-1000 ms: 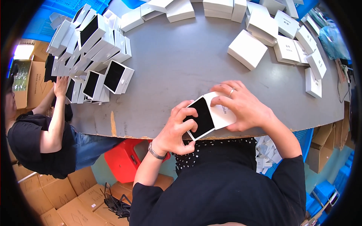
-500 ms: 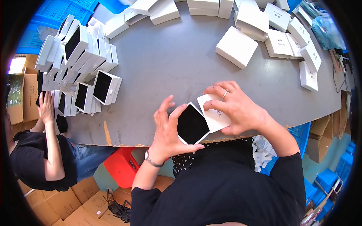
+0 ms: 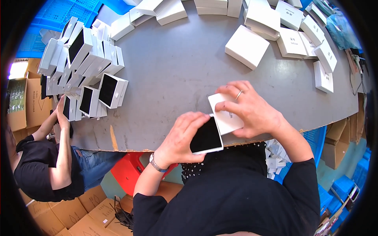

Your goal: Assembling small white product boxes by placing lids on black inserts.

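Note:
Near the table's front edge, my left hand (image 3: 182, 138) grips a white box tray with a black inside (image 3: 207, 135). Its fingers lie along the far rim and its thumb along the near side. Just to the right, my right hand (image 3: 252, 112) is closed round a white box lid (image 3: 225, 118) with dark print on top, fingers on the far side and thumb on the near side. The lid and the tray sit edge to edge, with the lid slightly farther from me. My right fingertips are partly hidden behind the lid.
At the left stands a stack of white trays with black insides (image 3: 78, 49). A co-worker's hands (image 3: 62, 114) are beside it. White boxes (image 3: 247, 47) line the far and right sides of the grey table (image 3: 169, 67). A red stool (image 3: 128, 173) stands below the front edge.
My left hand has closed on the tray, which has turned and shifted right. The lid has moved slightly right, still in my right hand. The co-worker's hands have moved nearer the stack's front.

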`<state>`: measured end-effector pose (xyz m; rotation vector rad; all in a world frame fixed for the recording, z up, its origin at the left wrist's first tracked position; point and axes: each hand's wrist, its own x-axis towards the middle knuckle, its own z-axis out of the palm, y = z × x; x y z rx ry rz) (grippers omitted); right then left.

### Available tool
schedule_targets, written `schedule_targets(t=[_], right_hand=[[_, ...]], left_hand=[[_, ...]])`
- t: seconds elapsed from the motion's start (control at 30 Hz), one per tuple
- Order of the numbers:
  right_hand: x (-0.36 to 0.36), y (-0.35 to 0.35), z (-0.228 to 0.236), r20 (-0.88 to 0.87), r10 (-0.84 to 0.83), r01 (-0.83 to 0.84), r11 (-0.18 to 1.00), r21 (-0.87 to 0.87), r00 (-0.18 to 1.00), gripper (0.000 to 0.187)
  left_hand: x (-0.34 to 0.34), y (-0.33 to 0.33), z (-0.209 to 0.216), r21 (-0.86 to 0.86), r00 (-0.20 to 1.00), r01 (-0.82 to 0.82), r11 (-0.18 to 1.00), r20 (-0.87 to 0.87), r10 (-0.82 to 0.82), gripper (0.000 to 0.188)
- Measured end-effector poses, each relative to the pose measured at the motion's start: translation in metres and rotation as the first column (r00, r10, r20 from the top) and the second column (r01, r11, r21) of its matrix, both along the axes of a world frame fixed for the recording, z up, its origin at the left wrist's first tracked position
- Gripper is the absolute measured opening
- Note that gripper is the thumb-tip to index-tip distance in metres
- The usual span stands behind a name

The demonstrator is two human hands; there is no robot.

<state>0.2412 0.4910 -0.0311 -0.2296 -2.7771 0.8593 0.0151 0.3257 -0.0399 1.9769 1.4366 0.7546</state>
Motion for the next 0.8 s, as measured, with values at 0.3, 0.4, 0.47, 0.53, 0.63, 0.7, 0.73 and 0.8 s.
schedule_targets(t=[0.3,0.4,0.47,0.53,0.63,0.7,0.73,0.8], right_hand=[[-0.001,-0.001,0.000,-0.010,0.035,-0.035,0.999,-0.027,0.999,0.062],[-0.001,-0.009,0.003,0.040,-0.051,0.052,0.998,-0.046,0.998,0.062],[0.002,-0.008,-0.002,0.002,-0.056,0.056,0.997,-0.047,0.998,0.062],[0.003,-0.007,-0.004,-0.036,-0.048,0.045,0.996,-0.078,0.998,0.063],[0.004,-0.007,-0.007,-0.090,-0.039,0.028,0.992,-0.122,0.995,0.062],[0.004,-0.006,-0.009,-0.105,-0.036,0.022,0.991,-0.133,0.994,0.061],[0.004,-0.005,-0.011,-0.115,-0.026,0.010,0.990,-0.138,0.993,0.060],[0.005,-0.005,-0.012,-0.124,-0.015,-0.003,0.990,-0.141,0.992,0.060]], left_hand=[[-0.004,0.003,-0.005,0.060,0.989,-0.145,0.988,0.010,0.144,0.094],[-0.005,0.001,-0.010,0.086,0.988,-0.154,0.984,0.033,0.152,0.094],[-0.003,0.002,-0.013,0.117,0.985,-0.169,0.979,0.034,0.167,0.094],[-0.002,0.002,-0.014,0.115,0.987,-0.158,0.981,0.059,0.152,0.095],[0.000,0.001,-0.015,0.112,0.983,-0.161,0.981,0.103,0.149,0.095],[0.000,0.001,-0.015,0.113,0.983,-0.162,0.980,0.101,0.151,0.094],[0.000,0.000,-0.015,0.114,0.983,-0.164,0.980,0.098,0.154,0.094],[0.002,0.001,-0.011,0.103,0.985,-0.160,0.982,0.075,0.152,0.094]])
